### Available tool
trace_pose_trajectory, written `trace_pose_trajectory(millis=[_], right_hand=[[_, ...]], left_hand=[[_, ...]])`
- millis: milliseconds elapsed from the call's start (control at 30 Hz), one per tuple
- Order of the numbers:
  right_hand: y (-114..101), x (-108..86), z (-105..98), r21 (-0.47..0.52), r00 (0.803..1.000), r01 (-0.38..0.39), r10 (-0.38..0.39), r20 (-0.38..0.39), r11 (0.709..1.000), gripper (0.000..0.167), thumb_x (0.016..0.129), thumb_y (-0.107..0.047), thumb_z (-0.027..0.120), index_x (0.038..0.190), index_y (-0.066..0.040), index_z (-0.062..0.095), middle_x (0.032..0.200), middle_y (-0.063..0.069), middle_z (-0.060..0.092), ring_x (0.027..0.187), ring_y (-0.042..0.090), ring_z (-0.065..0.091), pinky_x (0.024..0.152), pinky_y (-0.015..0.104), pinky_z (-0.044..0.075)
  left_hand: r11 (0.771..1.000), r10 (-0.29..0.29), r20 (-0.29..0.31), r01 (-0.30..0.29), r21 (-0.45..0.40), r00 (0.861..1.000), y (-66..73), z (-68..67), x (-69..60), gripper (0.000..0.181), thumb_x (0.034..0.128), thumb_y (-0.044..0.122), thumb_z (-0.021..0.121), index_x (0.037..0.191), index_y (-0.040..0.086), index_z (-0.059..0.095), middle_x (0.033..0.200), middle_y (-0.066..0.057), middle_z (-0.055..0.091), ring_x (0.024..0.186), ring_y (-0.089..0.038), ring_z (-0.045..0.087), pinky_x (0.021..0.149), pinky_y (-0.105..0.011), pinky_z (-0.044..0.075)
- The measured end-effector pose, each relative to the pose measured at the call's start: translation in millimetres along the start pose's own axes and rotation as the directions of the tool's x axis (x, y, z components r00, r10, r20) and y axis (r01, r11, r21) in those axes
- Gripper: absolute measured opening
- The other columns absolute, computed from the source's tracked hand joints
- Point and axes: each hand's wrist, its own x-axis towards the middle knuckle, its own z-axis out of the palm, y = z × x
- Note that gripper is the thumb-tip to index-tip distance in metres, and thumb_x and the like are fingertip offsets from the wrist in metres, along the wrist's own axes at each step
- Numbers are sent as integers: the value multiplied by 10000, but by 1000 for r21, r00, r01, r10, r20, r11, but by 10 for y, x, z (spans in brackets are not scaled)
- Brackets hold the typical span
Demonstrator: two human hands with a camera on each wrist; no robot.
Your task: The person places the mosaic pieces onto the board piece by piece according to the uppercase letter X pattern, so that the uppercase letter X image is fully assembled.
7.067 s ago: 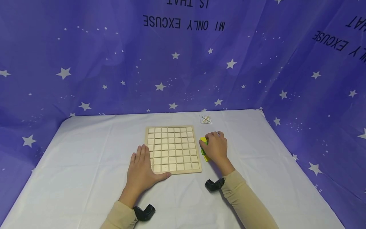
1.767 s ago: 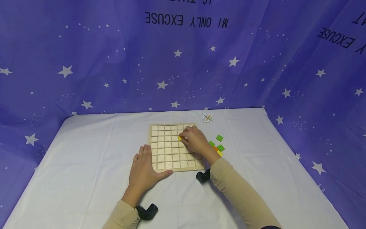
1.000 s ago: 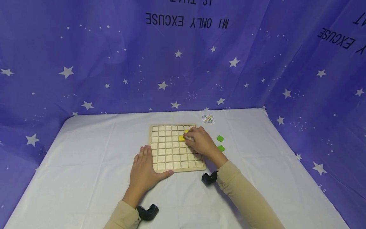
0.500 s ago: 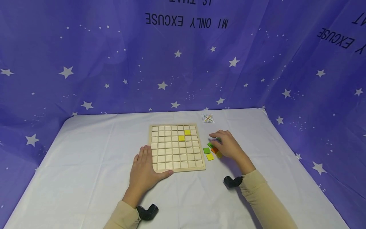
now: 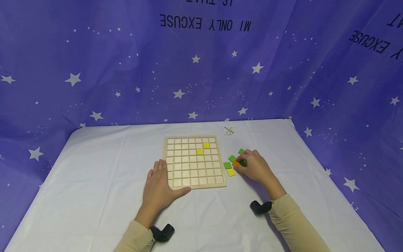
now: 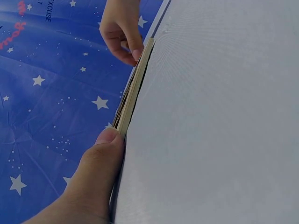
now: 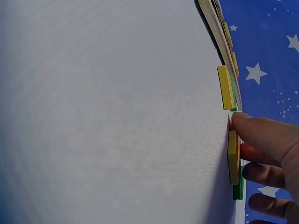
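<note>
A wooden grid board (image 5: 195,164) lies on the white-covered table; two of its cells hold yellow tiles (image 5: 199,152). My left hand (image 5: 157,185) rests at the board's near left corner, fingers straight along the left side and thumb against the near edge. Right of the board, my right hand (image 5: 255,166) pinches an orange tile (image 5: 236,163) between thumb and fingers, low among loose tiles. Around it lie green tiles (image 5: 232,159) and a yellow tile (image 5: 231,172). The right wrist view shows another yellow tile (image 7: 233,156) and a green one (image 7: 238,186) beside the fingers.
A small printed pattern card (image 5: 228,130) lies behind the board, towards the right. A purple starry curtain (image 5: 176,70) hangs around the table's back and sides. Each wrist carries a black camera (image 5: 260,207).
Two yellow tiles have come to lie in the board's cells. My right hand has left the board, moved right to the loose tiles and taken hold of the orange one. The left hand stays put.
</note>
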Motion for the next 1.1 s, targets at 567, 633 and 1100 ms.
trace_pose_trajectory(millis=[567, 633, 1100], right_hand=[[-34, 31, 16, -149, 993, 116, -117, -1, 982, 341, 823, -344, 788, 1044, -90, 736, 1016, 41, 688, 932, 235, 566, 824, 426, 500], [-28, 33, 22, -158, 993, 115, -118, -8, 981, 350, 819, -349, 791, 1046, -91, 726, 988, 28, 686, 897, 216, 553, 791, 402, 491], [52, 52, 70, 153, 999, 49, -50, 4, 987, 195, 862, -256, 785, 1026, -205, 691, 944, -44, 664, 898, 172, 540, 820, 365, 492]], left_hand=[[1000, -5, 13, 5, -2, 1000, -3, -16, -4, 1421, 613, 925, 593, 1561, -47, 173, 1642, -220, 185, 1535, -377, 155, 1227, -560, 193], [1000, -3, 12, 3, -1, 1000, -5, -14, 0, 1421, 613, 927, 589, 1561, -46, 175, 1642, -220, 186, 1534, -379, 157, 1227, -560, 194], [1000, -4, 18, 4, 5, 1000, -6, -14, 1, 1424, 612, 937, 574, 1561, -47, 176, 1644, -216, 183, 1536, -374, 155, 1230, -551, 192]])
